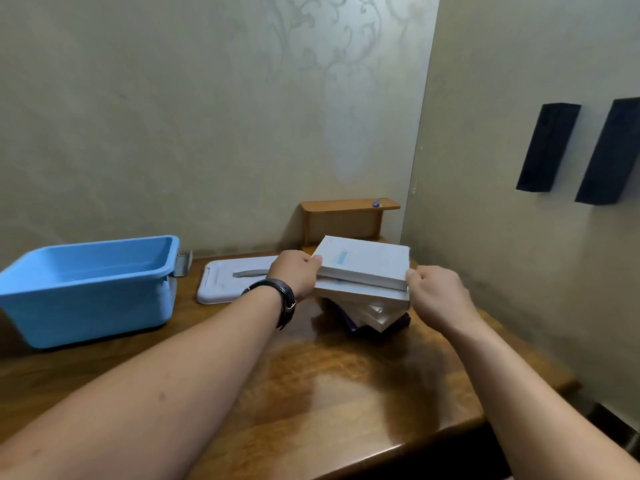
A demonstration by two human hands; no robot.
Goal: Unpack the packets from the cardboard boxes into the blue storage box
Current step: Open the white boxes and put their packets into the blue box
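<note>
A stack of several flat white cardboard boxes stands on the wooden table, right of centre, with something dark purple at its foot. The top white box has a small teal mark on its lid. My left hand, with a black watch on the wrist, grips this top box at its left edge. My right hand pinches its near right corner. The blue storage box sits at the table's left, and what shows of its inside looks empty. No packets are visible.
A pale lid with a grey handle lies flat between the blue box and the stack. A small wooden shelf with a little blue object stands behind the stack against the wall. Two dark blocks hang on the right wall.
</note>
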